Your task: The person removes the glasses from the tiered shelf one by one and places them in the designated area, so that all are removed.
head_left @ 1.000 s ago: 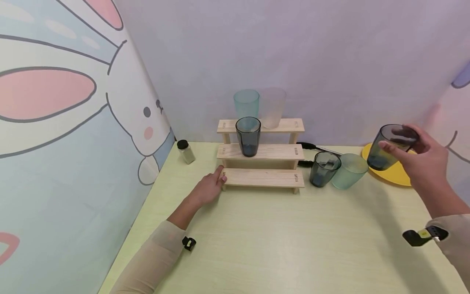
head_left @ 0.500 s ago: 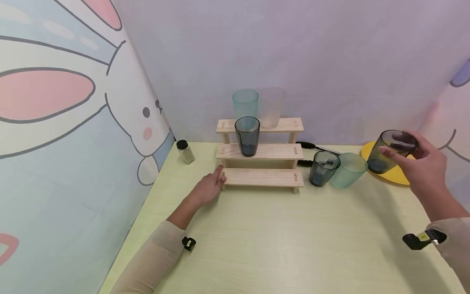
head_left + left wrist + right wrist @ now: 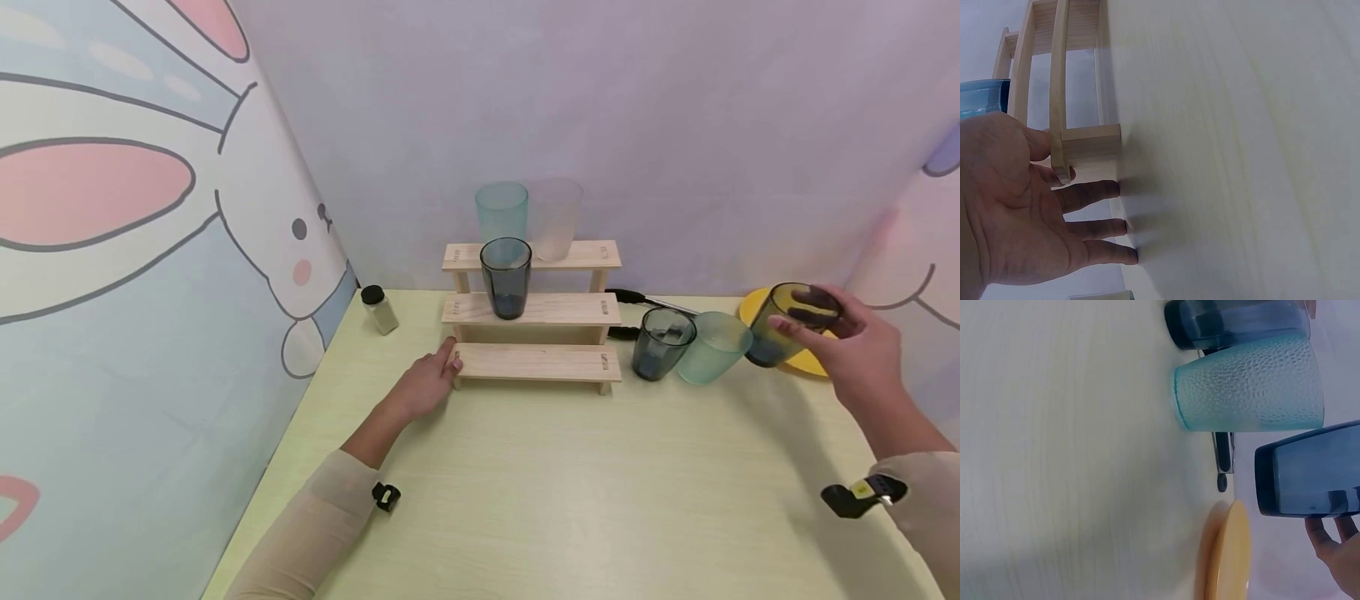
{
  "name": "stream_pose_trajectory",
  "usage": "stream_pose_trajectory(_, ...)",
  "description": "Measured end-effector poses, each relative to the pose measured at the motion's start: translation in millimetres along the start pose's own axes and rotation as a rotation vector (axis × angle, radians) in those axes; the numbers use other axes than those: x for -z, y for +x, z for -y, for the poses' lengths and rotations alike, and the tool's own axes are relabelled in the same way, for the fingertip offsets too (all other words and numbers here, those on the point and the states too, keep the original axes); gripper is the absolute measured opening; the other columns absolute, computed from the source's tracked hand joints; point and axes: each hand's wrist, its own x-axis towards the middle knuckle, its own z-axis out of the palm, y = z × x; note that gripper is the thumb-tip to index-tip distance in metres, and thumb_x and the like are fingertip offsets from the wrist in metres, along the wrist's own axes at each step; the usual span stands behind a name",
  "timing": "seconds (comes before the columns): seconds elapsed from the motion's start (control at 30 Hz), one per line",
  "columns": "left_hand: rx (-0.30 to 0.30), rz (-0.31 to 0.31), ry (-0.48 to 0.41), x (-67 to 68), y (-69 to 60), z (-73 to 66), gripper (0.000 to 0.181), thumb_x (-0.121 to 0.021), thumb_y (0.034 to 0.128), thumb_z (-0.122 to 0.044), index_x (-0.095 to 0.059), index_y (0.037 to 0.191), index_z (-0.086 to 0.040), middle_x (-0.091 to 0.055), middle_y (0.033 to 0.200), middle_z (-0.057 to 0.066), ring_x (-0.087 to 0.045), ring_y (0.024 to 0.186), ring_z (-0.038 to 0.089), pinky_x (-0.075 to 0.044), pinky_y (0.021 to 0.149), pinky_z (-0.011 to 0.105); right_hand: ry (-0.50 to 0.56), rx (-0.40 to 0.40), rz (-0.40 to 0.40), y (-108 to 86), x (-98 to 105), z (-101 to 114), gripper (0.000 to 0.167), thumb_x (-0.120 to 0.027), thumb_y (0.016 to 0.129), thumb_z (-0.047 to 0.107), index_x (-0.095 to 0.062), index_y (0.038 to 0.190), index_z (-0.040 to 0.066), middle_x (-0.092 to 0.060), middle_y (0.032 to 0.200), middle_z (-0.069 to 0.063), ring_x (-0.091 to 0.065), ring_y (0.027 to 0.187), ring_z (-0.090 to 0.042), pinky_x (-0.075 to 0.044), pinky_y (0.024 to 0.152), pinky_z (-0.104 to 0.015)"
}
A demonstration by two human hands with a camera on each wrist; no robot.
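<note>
My right hand [image 3: 862, 350] grips a dark glass [image 3: 787, 333] near its rim, tilted and raised off the table in front of the yellow plate. In the right wrist view, this dark glass [image 3: 1310, 475] hangs close beside the green textured glass [image 3: 1250, 387]. My left hand [image 3: 423, 385] holds the left end of the wooden rack's lowest shelf [image 3: 536, 362]. The left wrist view has the thumb and a finger of the left hand [image 3: 1029, 206] at the board's end, other fingertips on the table. One dark glass [image 3: 507, 283] stands on the middle shelf.
On the top shelf [image 3: 600, 254] are a teal glass [image 3: 502, 208] and a clear frosted glass [image 3: 557, 221]. Right of the rack stand a dark glass [image 3: 660, 350] and the green glass [image 3: 712, 354]. Black-handled utensils [image 3: 626, 297] lie behind, and a black-capped jar [image 3: 381, 312] is at left.
My right hand has come down and a little to the left with its dark glass, nearer the green glass. The left hand stays at the shelf's end.
</note>
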Motion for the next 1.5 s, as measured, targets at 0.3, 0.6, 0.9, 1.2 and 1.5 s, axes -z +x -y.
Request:
stream_pose_trajectory(0.3, 0.022, -0.005, -0.044, -6.1, 5.1, 8.8, 0.078, -0.028, 0.1151, -0.069, -0.023, 0.178, -0.022, -0.059, 0.160, 0.029, -0.047, 0.156, 0.051, -0.043, 0.121, 0.069, -0.098, -0.034, 0.085, -1.4, 5.6, -13.9, 0.063, -0.089, 0.096, 0.014, -0.062, 0.153, 0.023, -0.074, 0.116, 0.042, -0.067, 0.103, 0.023, -0.049, 0.081, 0.000)
stream_pose_trajectory(0.6, 0.017, 0.004, -0.019, -1.3, -2.2, -2.6, 0.077, -0.023, 0.1167, -0.065, -0.023, 0.178, -0.018, -0.059, 0.157, 0.032, -0.049, 0.153, 0.054, -0.045, 0.118, 0.070, -0.078, -0.054, 0.166, -0.5, 10.5, -28.2, 0.058, -0.086, 0.098, 0.008, -0.062, 0.150, 0.020, -0.075, 0.117, 0.040, -0.068, 0.102, 0.019, -0.056, 0.077, -0.007)
stream_pose_trajectory(0.9, 0.022, -0.001, -0.057, -15.4, 12.2, 21.2, 0.086, -0.023, 0.1093, -0.080, -0.022, 0.178, -0.028, -0.061, 0.159, 0.026, -0.045, 0.159, 0.047, -0.040, 0.125, 0.067, -0.143, -0.074, 0.200, -0.3, 10.1, -34.9, 0.060, -0.085, 0.100, 0.015, -0.059, 0.152, 0.025, -0.070, 0.117, 0.046, -0.065, 0.103, 0.021, -0.055, 0.077, -0.007)
stream_pose_trajectory(1.2, 0.027, 0.017, -0.044, 5.5, -8.0, -12.6, 0.074, -0.029, 0.1183, -0.060, -0.024, 0.177, -0.016, -0.057, 0.158, 0.035, -0.046, 0.155, 0.056, -0.041, 0.122, 0.071, -0.185, -0.080, 0.209, 0.1, 10.3, -40.4, 0.060, -0.085, 0.101, 0.020, -0.057, 0.153, 0.026, -0.067, 0.116, 0.049, -0.064, 0.103, 0.024, -0.053, 0.078, -0.005)
stream_pose_trajectory(1.5, -0.010, -0.018, -0.031, -15.0, 13.2, 23.9, 0.085, -0.023, 0.1115, -0.077, -0.023, 0.178, -0.023, -0.063, 0.156, 0.028, -0.048, 0.156, 0.051, -0.041, 0.123, 0.069, -0.264, -0.028, 0.213, 3.4, 11.7, -49.3, 0.062, -0.085, 0.101, 0.026, -0.055, 0.155, 0.024, -0.063, 0.118, 0.047, -0.058, 0.101, 0.028, -0.051, 0.077, -0.003)
